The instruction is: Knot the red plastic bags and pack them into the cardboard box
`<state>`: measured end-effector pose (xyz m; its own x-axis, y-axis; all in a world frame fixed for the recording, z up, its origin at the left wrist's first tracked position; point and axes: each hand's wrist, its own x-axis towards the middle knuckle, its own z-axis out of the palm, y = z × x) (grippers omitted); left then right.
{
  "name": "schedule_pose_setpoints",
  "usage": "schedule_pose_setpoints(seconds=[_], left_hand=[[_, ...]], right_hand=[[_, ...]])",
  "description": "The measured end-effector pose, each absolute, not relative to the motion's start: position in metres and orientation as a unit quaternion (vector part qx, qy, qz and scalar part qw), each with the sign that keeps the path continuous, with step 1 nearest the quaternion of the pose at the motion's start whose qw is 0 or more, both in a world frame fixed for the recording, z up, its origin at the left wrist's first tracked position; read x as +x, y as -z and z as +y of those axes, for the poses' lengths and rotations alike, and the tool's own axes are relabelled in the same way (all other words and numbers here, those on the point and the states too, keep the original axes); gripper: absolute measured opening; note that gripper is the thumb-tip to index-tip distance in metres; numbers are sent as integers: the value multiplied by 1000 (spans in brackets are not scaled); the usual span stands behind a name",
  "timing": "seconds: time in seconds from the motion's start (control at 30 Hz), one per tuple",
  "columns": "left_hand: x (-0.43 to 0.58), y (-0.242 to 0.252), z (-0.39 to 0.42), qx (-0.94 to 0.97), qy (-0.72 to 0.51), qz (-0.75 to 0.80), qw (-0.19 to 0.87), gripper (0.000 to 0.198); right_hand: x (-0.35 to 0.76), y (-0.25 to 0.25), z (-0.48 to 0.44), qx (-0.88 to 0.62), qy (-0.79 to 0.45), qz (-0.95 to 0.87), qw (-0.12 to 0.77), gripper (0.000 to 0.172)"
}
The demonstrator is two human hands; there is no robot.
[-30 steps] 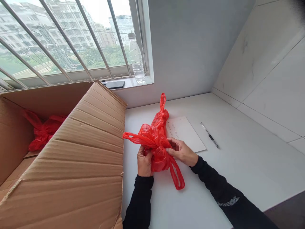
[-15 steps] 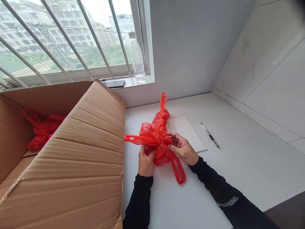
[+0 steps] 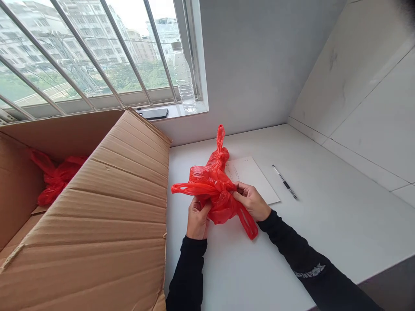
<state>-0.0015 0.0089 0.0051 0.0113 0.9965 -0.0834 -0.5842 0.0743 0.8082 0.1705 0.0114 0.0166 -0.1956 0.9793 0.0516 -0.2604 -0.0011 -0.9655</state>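
A knotted red plastic bag [image 3: 220,198] is held between both hands above the white table [image 3: 246,272]. My left hand [image 3: 197,219] grips its lower left side, thumb on top. On its right side, my right hand [image 3: 253,201] pinches the plastic near the knot. One handle loop points left, another hangs toward the lower right. Just behind it stands a second tied red bag [image 3: 219,156], its loop pointing up. What the bags contain is hidden. A printed sheet of paper [image 3: 256,179] lies partly behind the held bag and my right hand.
An open cardboard box [image 3: 129,207] fills the left side, with red bags [image 3: 60,179] inside. A pen [image 3: 284,182] lies right of the paper. A water bottle [image 3: 185,82] and a phone [image 3: 154,114] rest on the windowsill.
The held bag has turned slightly between my hands; its lower right loop has swung up and to the right. My right hand has shifted slightly right. The view has moved a little.
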Motion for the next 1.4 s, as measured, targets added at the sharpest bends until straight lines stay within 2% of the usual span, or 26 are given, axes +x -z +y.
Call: schedule_pose_setpoints(seconds=[0.23, 0.47, 0.67, 0.83, 1.0, 1.17, 1.4], left_hand=[[1, -7, 7, 313, -610, 360, 632, 41], [-3, 3, 14, 270, -632, 363, 629, 47], [-2, -1, 11, 287, -607, 373, 640, 40], [-1, -6, 5, 284, -589, 336, 678, 53], [-1, -4, 7, 278, -617, 339, 653, 50], [-2, -6, 9, 269, -640, 326, 642, 58], [-2, -3, 10, 239, -639, 347, 643, 50]], right_hand=[[167, -16, 10, -352, -629, -452, 526, 28], [164, -25, 9, -393, -594, -522, 470, 30], [164, -20, 7, -377, -608, -518, 469, 30], [163, -18, 7, -364, -610, -489, 507, 26], [165, -22, 6, -358, -628, -478, 500, 20], [164, -31, 3, -336, -639, -513, 465, 28], [161, -33, 2, -330, -633, -532, 456, 30]])
